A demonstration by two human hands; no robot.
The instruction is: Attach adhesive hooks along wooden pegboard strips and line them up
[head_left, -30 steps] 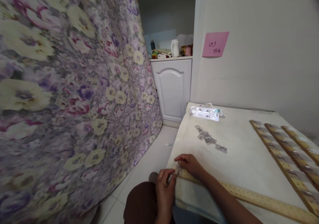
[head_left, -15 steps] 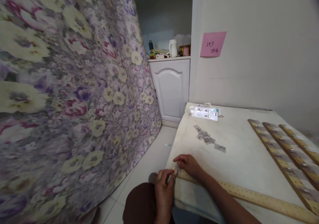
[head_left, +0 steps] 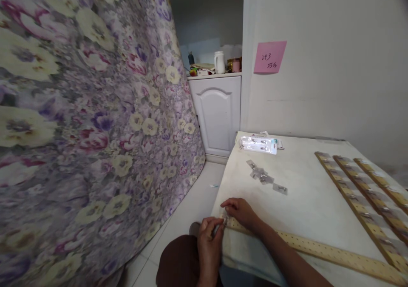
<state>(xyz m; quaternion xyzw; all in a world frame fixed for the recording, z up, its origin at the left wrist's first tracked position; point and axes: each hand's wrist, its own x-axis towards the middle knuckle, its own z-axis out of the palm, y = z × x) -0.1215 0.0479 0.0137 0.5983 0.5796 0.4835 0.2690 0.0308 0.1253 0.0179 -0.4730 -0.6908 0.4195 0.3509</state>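
A long wooden strip with rows of holes (head_left: 321,251) lies along the near edge of a white table (head_left: 306,202). My right hand (head_left: 240,212) rests on its left end, fingers curled over it. Just beside it, my left hand (head_left: 209,241) pinches a small clear packet against that same end. What exactly is inside the packet is too small to make out. Several small clear packets (head_left: 264,177) lie loose on the table farther back.
Three more wooden strips (head_left: 360,193) loaded with packets lie at the right. A clear blister pack (head_left: 259,144) sits at the table's far left corner. A flowered curtain (head_left: 89,121) hangs at the left, a white cabinet (head_left: 218,112) behind, a pink note (head_left: 269,57) on the wall.
Both hands stay at the strip's left end. The view has shifted slightly, so everything sits a little further left in the picture.
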